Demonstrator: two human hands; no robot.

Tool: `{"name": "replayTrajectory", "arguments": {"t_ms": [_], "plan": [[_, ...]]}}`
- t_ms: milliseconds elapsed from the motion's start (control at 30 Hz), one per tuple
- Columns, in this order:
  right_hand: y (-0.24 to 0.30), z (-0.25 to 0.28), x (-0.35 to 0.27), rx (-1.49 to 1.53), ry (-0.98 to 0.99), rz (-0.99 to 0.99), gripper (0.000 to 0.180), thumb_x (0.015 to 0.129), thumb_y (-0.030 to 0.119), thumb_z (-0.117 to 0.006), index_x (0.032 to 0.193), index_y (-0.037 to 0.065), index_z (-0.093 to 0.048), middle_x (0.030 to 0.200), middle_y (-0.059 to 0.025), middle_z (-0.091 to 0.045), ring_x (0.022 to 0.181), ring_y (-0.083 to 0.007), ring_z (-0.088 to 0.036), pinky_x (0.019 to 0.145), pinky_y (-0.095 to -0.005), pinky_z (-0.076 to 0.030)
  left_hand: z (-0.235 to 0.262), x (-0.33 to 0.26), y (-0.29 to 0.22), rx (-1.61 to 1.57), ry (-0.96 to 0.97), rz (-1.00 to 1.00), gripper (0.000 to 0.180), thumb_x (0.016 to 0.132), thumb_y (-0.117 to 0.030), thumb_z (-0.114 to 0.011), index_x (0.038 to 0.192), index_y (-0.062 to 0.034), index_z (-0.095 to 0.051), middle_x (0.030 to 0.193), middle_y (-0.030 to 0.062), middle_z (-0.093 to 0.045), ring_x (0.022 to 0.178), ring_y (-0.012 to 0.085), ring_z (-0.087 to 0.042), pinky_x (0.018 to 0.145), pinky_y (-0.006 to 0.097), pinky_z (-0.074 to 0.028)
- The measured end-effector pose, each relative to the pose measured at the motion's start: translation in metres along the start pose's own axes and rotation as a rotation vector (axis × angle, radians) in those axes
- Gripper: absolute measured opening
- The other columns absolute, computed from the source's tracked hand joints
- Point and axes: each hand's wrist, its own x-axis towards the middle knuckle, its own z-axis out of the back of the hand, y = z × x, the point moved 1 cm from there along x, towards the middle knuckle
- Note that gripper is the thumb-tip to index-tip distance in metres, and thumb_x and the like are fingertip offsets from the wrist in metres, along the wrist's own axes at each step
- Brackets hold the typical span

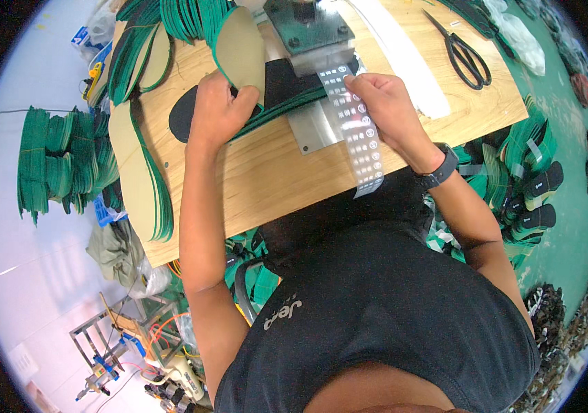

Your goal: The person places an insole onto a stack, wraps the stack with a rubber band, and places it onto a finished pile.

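My left hand [217,110] presses down on a stack of flat black insoles [185,115] with green edges on the wooden table [266,172]. My right hand [385,104] pinches a long grey strip of printed labels [359,134] that runs from under the metal press head [308,31] down past the table's near edge. The insole stack lies under the press, on a metal plate [315,127]. A beige insole [241,47] stands tilted just above my left hand.
Fans of green-edged beige insoles [139,172] line the table's left side and far corner. Black scissors [465,54] lie at the far right by a white strip [404,58]. More green insoles [53,162] hang at left; black insoles [538,199] pile at right.
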Motion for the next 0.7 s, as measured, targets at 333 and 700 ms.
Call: {"name": "replayTrajectory", "arguments": {"t_ms": [333,700], "plan": [[-0.004,0.001,0.002,-0.062,0.032,0.010,0.025,0.096,0.021,-0.056,0.081,0.002,-0.064,0.065,0.0018,-0.060,0.051,-0.0027,-0.050,0.046,-0.0173,-0.039,-0.010,0.000,-0.014,0.178,0.066,-0.010,0.051,0.074,-0.027,-0.069,0.117,-0.0020,-0.057,0.101,0.0220,-0.064,0.092,0.0355,-0.060,0.082,0.040,-0.047],[-0.005,0.011,-0.006,-0.084,0.005,0.162,0.029,0.094,0.022,-0.056,0.074,0.002,-0.062,0.063,0.0013,-0.058,0.054,-0.0042,-0.051,0.049,-0.0191,-0.039,-0.007,0.003,-0.022,0.344,0.179,0.029,0.080,0.066,-0.040,-0.081,0.129,0.0001,-0.052,0.119,0.0217,-0.060,0.108,0.0338,-0.057,0.096,0.038,-0.043]]}}
